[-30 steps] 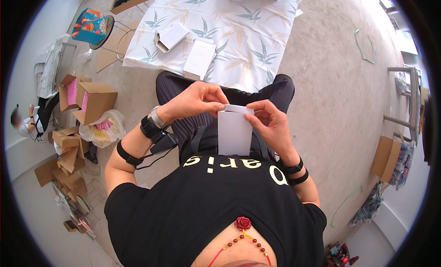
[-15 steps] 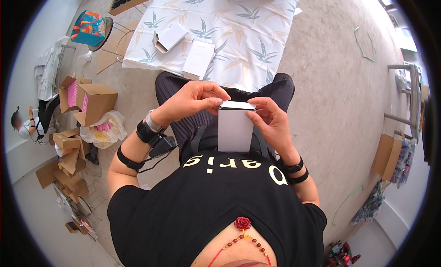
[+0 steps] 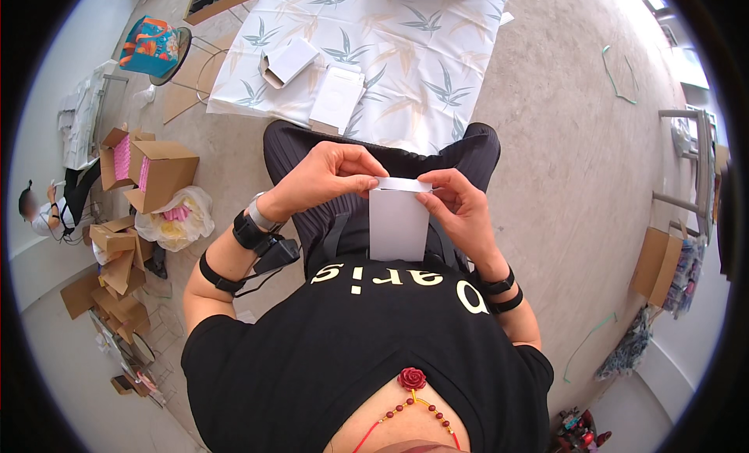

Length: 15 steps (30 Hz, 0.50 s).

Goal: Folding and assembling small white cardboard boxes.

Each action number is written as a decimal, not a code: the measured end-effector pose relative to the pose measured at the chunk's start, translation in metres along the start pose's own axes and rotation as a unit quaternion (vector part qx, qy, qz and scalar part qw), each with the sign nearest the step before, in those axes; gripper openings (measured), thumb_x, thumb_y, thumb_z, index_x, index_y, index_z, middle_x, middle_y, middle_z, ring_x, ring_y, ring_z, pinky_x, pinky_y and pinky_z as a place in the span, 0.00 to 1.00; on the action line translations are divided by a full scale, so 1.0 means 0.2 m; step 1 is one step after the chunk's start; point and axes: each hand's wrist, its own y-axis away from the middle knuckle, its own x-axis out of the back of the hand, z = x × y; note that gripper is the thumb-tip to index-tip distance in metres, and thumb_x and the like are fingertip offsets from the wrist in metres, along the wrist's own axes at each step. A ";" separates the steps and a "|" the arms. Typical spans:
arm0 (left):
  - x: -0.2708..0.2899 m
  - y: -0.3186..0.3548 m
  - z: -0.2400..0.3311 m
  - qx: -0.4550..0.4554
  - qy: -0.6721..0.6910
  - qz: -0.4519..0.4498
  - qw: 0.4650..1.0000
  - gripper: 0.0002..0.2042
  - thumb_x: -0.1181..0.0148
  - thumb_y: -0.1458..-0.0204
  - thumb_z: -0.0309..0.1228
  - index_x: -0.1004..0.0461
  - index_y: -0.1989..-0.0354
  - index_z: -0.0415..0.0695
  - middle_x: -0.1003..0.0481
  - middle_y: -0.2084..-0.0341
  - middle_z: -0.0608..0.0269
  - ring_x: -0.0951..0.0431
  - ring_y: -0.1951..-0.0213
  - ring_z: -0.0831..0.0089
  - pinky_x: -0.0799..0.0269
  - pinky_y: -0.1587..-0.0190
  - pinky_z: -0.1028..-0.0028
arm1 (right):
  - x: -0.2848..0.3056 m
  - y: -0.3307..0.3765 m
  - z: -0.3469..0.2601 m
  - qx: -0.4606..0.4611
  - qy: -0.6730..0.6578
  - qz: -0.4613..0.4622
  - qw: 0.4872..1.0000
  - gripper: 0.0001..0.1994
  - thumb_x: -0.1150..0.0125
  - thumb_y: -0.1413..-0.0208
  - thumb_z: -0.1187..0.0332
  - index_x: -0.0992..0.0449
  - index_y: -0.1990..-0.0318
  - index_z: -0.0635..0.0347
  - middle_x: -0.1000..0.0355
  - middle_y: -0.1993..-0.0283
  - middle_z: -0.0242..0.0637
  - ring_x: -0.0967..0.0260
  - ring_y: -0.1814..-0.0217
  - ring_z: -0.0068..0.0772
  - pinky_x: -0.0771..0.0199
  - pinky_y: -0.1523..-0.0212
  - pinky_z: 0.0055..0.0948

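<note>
A white cardboard box (image 3: 398, 225) stands in front of my belly, its narrow end flap (image 3: 403, 185) at the top between my hands. My left hand (image 3: 335, 172) pinches the flap's left corner between thumb and fingers. At the right corner my right hand (image 3: 455, 197) grips the box, thumb on the front face and forefinger along the top edge. The flap lies almost level over the opening, with a thin dark gap at its left. What is inside the box cannot be seen.
Ahead is a table with a leaf-patterned cloth (image 3: 429, 59), bearing an open white box (image 3: 290, 63) and flat white cartons (image 3: 337, 98). Brown cardboard boxes (image 3: 168, 172) and a plastic bag (image 3: 179, 219) lie at left. Another person (image 3: 51, 211) is at the far left.
The flap has come down over the box's opening, and the dark gap beneath it has narrowed. Both hands have shifted slightly with the box, keeping their grip at its corners.
</note>
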 end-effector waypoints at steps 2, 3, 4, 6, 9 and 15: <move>-0.02 0.01 0.01 0.003 0.002 0.011 1.000 0.10 0.35 0.38 0.28 0.20 0.52 0.36 0.16 0.61 0.60 0.18 0.60 0.79 0.22 0.54 0.78 | 0.01 0.00 0.01 0.008 -0.019 0.005 1.000 0.11 0.34 0.37 0.74 0.23 0.49 0.66 0.22 0.58 0.35 0.21 0.56 0.21 0.20 0.55 0.22; -0.03 0.01 0.02 0.005 0.003 0.023 1.000 0.10 0.35 0.38 0.28 0.19 0.52 0.36 0.16 0.61 0.60 0.18 0.60 0.79 0.22 0.54 0.78 | 0.01 0.00 0.01 0.008 -0.019 0.005 1.000 0.11 0.34 0.37 0.74 0.23 0.49 0.66 0.22 0.58 0.35 0.21 0.56 0.21 0.20 0.55 0.22; -0.04 0.01 0.03 0.006 0.003 0.023 1.000 0.10 0.35 0.38 0.28 0.19 0.52 0.36 0.16 0.61 0.60 0.18 0.60 0.79 0.22 0.54 0.78 | 0.01 0.00 0.01 0.004 -0.026 0.006 1.000 0.11 0.34 0.36 0.74 0.23 0.49 0.65 0.22 0.58 0.34 0.22 0.56 0.21 0.21 0.55 0.21; -0.07 0.02 0.05 0.007 0.029 0.047 0.998 0.10 0.37 0.38 0.26 0.19 0.52 0.35 0.16 0.62 0.60 0.18 0.61 0.80 0.22 0.55 0.79 | 0.01 0.00 0.00 0.000 -0.034 0.007 0.999 0.10 0.35 0.36 0.73 0.23 0.49 0.65 0.22 0.58 0.34 0.22 0.56 0.20 0.21 0.55 0.21; -0.07 0.03 0.04 0.001 0.026 0.047 0.999 0.10 0.37 0.37 0.26 0.20 0.51 0.35 0.16 0.61 0.59 0.17 0.59 0.79 0.22 0.52 0.79 | 0.03 -0.01 0.00 -0.003 -0.038 0.001 0.999 0.10 0.37 0.33 0.71 0.23 0.49 0.65 0.22 0.59 0.32 0.23 0.56 0.18 0.23 0.56 0.19; -0.09 0.05 0.04 -0.008 0.006 0.058 0.998 0.10 0.38 0.38 0.25 0.20 0.51 0.34 0.16 0.61 0.60 0.18 0.59 0.79 0.22 0.52 0.79 | 0.02 -0.03 0.00 -0.023 -0.057 0.001 0.998 0.08 0.40 0.31 0.71 0.23 0.51 0.66 0.22 0.60 0.30 0.26 0.57 0.14 0.26 0.56 0.17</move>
